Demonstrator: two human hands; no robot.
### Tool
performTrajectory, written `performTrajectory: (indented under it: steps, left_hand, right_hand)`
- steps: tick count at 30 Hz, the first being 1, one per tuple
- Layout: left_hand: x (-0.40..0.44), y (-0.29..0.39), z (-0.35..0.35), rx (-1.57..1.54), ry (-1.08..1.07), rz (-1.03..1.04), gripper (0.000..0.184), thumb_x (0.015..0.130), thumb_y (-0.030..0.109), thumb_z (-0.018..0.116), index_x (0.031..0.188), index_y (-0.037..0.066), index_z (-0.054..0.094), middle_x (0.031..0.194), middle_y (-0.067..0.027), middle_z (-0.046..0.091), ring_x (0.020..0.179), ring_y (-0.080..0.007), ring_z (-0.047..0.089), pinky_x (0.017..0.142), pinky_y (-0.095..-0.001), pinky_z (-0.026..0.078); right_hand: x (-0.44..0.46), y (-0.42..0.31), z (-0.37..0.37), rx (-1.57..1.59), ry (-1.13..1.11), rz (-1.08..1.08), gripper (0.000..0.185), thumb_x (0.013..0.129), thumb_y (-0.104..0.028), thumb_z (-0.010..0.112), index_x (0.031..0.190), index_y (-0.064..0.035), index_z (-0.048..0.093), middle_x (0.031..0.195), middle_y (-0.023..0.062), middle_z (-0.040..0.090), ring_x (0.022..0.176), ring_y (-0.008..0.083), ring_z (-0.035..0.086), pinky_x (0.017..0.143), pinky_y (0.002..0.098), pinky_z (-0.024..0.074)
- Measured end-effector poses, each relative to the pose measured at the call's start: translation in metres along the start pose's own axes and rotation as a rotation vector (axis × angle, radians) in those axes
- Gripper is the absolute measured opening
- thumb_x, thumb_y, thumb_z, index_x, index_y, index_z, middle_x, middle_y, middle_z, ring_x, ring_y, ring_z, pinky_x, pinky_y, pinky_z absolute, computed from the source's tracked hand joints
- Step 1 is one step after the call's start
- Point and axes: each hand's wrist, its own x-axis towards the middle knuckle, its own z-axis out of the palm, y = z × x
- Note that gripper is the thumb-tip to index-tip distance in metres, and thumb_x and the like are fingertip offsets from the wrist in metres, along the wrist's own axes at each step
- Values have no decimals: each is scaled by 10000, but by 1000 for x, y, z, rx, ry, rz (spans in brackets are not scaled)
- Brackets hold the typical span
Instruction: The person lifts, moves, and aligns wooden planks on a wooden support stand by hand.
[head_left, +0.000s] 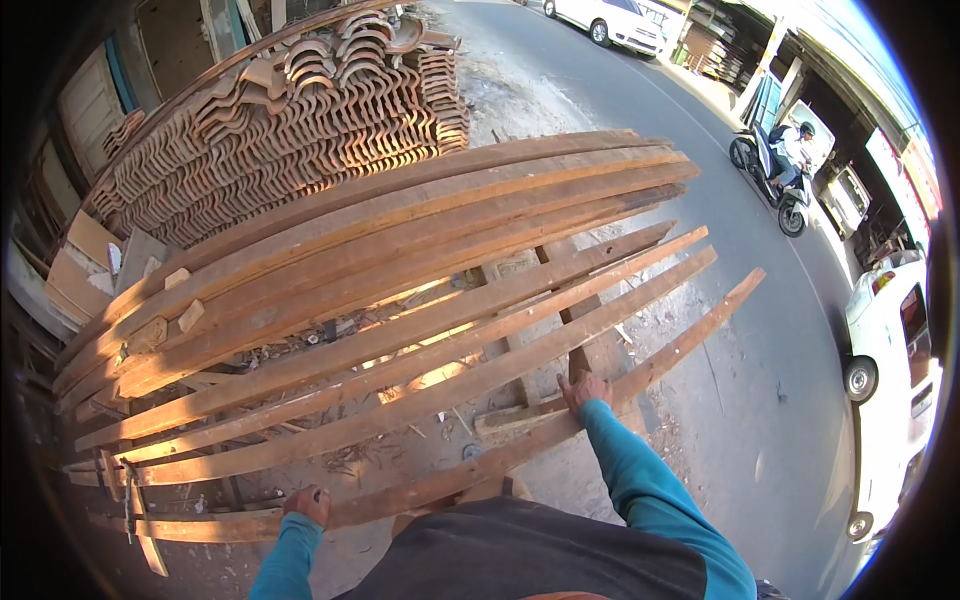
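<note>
Closest to my body lies a long, narrow wooden beam (440, 487), running from the lower left up toward the road. My left hand (308, 505) is closed on it toward its left end, fingers curled down over the wood. Farther along, my right hand (585, 392) grips the same beam, with its fingers over the far edge. Beyond it, several other narrow beams (500, 372) lie roughly side by side with gaps between them. At the left ends, a dark clamp-like piece (128, 495) and short wood strips cross the beams; its exact kind is unclear.
Thicker beams (420, 205) lie behind, with small wood blocks (190, 316) on them. Stacked clay roof tiles (290, 150) stand beyond. On the right runs a road (690, 130) with a person on a motorcycle (780, 165) and a white vehicle (895, 370). Wood scraps litter the ground.
</note>
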Motion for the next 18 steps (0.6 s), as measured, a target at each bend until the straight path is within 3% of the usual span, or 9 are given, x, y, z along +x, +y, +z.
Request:
performTrajectory:
  steps: [7, 18]
  left_hand:
    - [-5, 11, -9, -31, 58, 6, 302, 896, 363, 621, 868, 71, 692, 861, -214, 705, 825, -434, 673, 762, -520, 533]
    - [2, -1, 1, -8, 29, 27, 280, 899, 357, 625, 896, 88, 704, 881, -209, 708, 857, -434, 670, 790, -525, 534]
  right_hand:
    - [-2, 0, -2, 25, 1, -4, 653, 948, -630, 453, 1165, -60, 686, 1169, 213, 704, 1151, 339, 653, 1160, 515, 319]
    - [4, 0, 1, -10, -24, -1, 650, 948, -630, 452, 1182, -72, 691, 1171, 192, 711, 1153, 324, 658, 1164, 514, 313]
